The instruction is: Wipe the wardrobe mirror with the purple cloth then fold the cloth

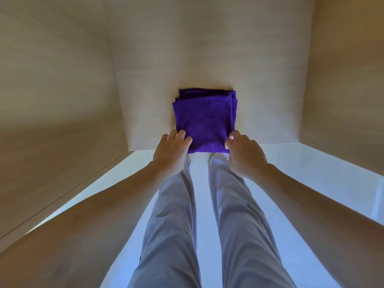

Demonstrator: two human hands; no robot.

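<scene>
The purple cloth (204, 121) lies folded into a thick square on a light wooden shelf (259, 113), its near edge at the shelf's front lip. My left hand (171, 150) has its fingers curled over the cloth's near left corner. At the near right corner, my right hand (245, 154) pinches the edge with its fingertips. Layered folds show along the cloth's far and right sides. No mirror is in view.
Wooden wardrobe panels stand to the left (58, 100) and right (342, 90) of the shelf, with a back wall above. Below the shelf's front lip I see my legs in grey trousers (172, 225) over a pale glossy floor (311, 183).
</scene>
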